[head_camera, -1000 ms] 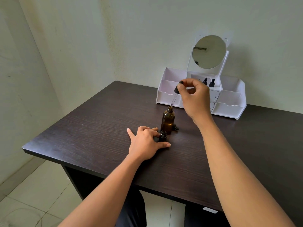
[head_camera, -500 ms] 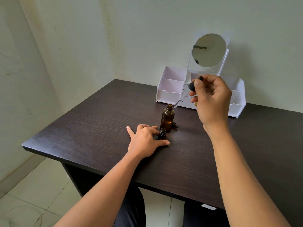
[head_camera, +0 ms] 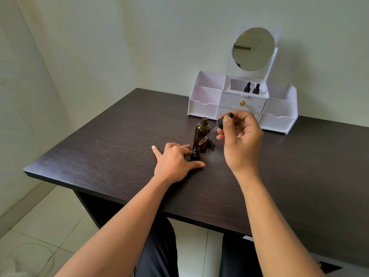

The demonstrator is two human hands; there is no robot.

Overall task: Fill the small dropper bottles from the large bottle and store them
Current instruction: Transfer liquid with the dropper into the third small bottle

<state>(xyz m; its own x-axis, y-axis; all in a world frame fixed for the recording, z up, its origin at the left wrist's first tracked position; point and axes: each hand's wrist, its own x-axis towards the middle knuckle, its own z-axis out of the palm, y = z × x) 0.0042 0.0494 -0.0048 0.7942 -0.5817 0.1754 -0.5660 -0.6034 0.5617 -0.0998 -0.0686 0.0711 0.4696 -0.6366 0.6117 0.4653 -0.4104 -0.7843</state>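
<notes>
A large amber bottle (head_camera: 202, 130) stands uncapped mid-table. Just in front of it a small dark dropper bottle (head_camera: 196, 153) stands uncapped, gripped at its base by my left hand (head_camera: 175, 162), which rests on the table. My right hand (head_camera: 240, 140) pinches a dropper (head_camera: 214, 128) by its black bulb and cap. Its glass tube slants down-left, and the tip hangs a little above the small bottle's mouth. A small black cap (head_camera: 211, 144) lies behind the bottles. Two filled dropper bottles (head_camera: 252, 88) stand in the organizer's top middle compartment.
A white desk organizer (head_camera: 203, 108) with a round mirror (head_camera: 253, 49) stands against the back wall. The dark wooden table (head_camera: 111, 148) ends at a front edge near my forearms, and the wall runs close along its left side.
My right hand has pulled the dropper out of the large bottle, swung it up and right, then lowered it toward the small bottle. My left hand stays on the small bottle.
</notes>
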